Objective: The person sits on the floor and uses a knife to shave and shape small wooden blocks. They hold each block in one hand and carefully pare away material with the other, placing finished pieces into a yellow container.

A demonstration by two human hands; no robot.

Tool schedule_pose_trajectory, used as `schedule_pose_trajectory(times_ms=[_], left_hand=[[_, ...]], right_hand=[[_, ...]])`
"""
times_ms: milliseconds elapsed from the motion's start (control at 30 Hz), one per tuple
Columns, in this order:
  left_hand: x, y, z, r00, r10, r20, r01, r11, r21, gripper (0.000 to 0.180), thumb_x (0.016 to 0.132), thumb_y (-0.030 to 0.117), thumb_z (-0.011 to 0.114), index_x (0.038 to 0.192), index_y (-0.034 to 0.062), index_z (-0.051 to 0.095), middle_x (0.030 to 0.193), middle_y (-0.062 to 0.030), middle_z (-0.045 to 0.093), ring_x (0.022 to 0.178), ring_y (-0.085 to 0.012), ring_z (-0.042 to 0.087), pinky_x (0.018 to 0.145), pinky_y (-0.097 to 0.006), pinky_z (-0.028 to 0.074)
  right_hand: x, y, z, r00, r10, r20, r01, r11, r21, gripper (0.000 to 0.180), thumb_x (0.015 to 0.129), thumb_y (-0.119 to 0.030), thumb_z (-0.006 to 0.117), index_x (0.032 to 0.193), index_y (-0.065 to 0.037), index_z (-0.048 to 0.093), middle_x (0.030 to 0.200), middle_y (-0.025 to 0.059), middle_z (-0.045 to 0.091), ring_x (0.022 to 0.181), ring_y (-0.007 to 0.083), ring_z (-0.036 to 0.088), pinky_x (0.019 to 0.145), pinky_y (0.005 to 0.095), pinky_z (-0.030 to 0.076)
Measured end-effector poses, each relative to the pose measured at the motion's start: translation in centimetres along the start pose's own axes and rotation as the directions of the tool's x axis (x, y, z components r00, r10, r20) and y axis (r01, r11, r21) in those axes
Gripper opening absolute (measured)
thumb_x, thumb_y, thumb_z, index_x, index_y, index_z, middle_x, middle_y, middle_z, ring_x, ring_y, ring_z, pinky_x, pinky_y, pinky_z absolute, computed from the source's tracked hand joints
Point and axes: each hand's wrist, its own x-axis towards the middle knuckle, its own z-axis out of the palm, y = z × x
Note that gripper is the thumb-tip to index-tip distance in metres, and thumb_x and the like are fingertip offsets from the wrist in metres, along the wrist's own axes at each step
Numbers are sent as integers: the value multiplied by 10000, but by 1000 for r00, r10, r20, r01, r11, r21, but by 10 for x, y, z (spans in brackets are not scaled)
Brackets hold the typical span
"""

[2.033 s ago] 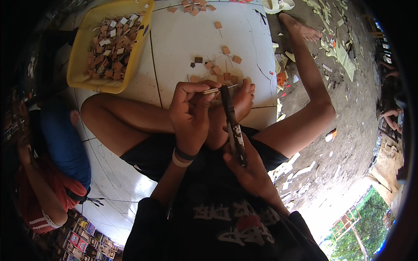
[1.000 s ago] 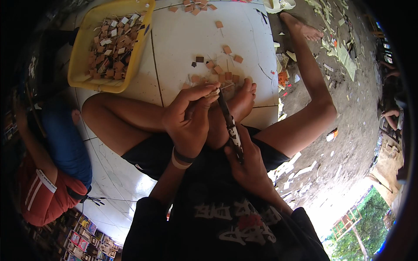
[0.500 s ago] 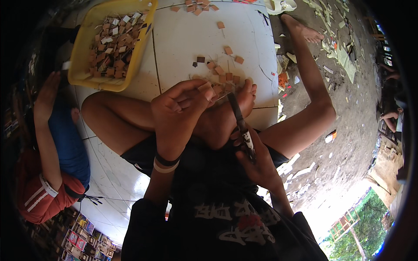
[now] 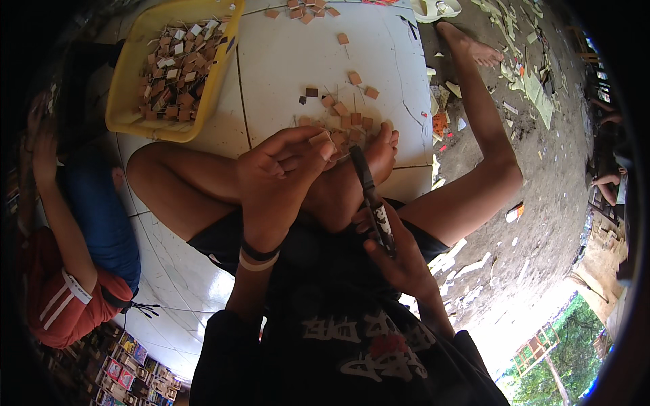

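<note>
Between thumb and fingers, my left hand point(image 4: 274, 166) pinches a small square brown tile point(image 4: 321, 139) with a thin wire-like stem running off it. My right hand point(image 4: 399, 254) is wrapped round the dark handle of a long, narrow, blade-like tool point(image 4: 365, 179); its exact kind is unclear. The tool's tip points up and away from me, just right of the tile and near its stem. Whether the tip touches the stem is hard to see. Several similar stemmed brown tiles point(image 4: 356, 120) lie on the white tiled floor point(image 4: 291, 74) just beyond my hands.
A yellow plastic tub point(image 4: 118, 101) full of stemmed tiles stands at the far left. More tiles point(image 4: 308, 10) lie at the far edge. My bare foot point(image 4: 386, 152) is close behind the tool. Another person's arm point(image 4: 64, 210) is at left; scraps point(image 4: 535, 95) litter the ground at right.
My right hand and the tool have shifted slightly left. My left hand has barely moved, still holding the tile. The other person's hands at left have moved farther left.
</note>
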Motion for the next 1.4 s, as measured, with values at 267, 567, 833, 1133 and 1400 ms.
schedule_pose_trajectory(times_ms=[267, 567, 833, 1133, 1400], left_hand=[[2, -1, -2, 1000, 5, 5, -5, 998, 62, 290, 949, -9, 775, 1210, -105, 693, 1076, -168, 778, 996, -193, 768, 895, -282, 632], [3, 0, -4, 1000, 4, 21, -5, 999, 53, 295, 942, -21, 774, 1215, -103, 698, 1077, -164, 779, 989, -188, 767, 905, -281, 630], [3, 0, -4, 1000, 17, 22, -18, 998, 65, 286, 944, -26, 770, 1212, -97, 700, 1086, -160, 775, 1016, -187, 761, 914, -283, 631], [0, -9, 7, 982, -130, 137, 150, 976, -155, 342, 972, 21, 755, 1281, -78, 647, 1109, -167, 761, 1060, -228, 744, 960, -336, 605], [-6, -13, 4, 915, -324, 240, 382, 886, -261, 386, 998, 95, 737, 1334, -44, 607, 1032, -100, 743, 984, -161, 727, 905, -331, 599]], right_hand=[[-1, -10, 1, 997, 77, -22, -78, 996, -51, 683, 988, 8, 664, 1597, 0, 356, 1113, 135, 617, 960, 226, 599, 898, 355, 504], [-2, -8, 0, 998, 69, -4, -70, 997, -40, 703, 974, 32, 663, 1602, -9, 351, 1113, 136, 617, 945, 231, 616, 880, 353, 511], [-1, -12, 2, 997, 74, -30, -76, 993, -85, 647, 986, -6, 660, 1566, 0, 375, 1072, 164, 621, 921, 249, 616, 878, 368, 507], [0, -12, 8, 998, 62, 1, -62, 992, -108, 608, 990, -18, 645, 1535, 27, 379, 1043, 177, 611, 896, 254, 629, 832, 361, 508], [-14, -6, 10, 919, 27, 392, -345, 536, 771, 693, 1054, -304, 628, 1585, 15, 317, 1009, 33, 517, 836, 134, 544, 712, 293, 464]])
